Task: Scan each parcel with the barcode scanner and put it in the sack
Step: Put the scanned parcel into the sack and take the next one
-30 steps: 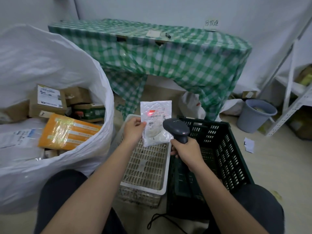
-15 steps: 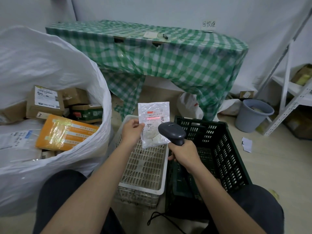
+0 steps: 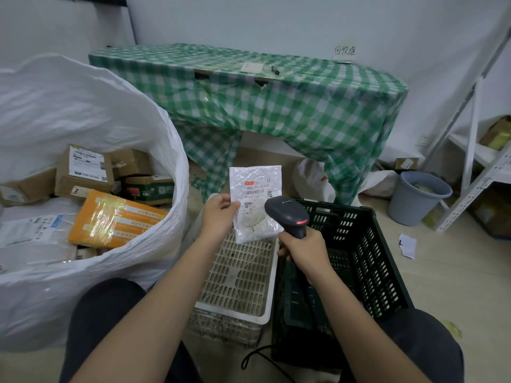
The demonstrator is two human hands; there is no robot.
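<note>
Dim, even, bluish indoor light, soft shadows, sharp focus, wide-angle bending at edges.

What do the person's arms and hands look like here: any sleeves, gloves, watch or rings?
Both forearms are bare up to the frame's bottom edge, so no sleeves show. The left hand and right hand wear no gloves, and no watch, wristband or ring is visible. Dark trousers cover both knees.

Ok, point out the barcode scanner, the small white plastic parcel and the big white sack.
Dark grey barcode scanner [image 3: 286,214]: head view, top of its head.
Small white plastic parcel [image 3: 254,181]: head view, upper label.
Big white woven sack [image 3: 154,252]: head view, front wall.
</note>
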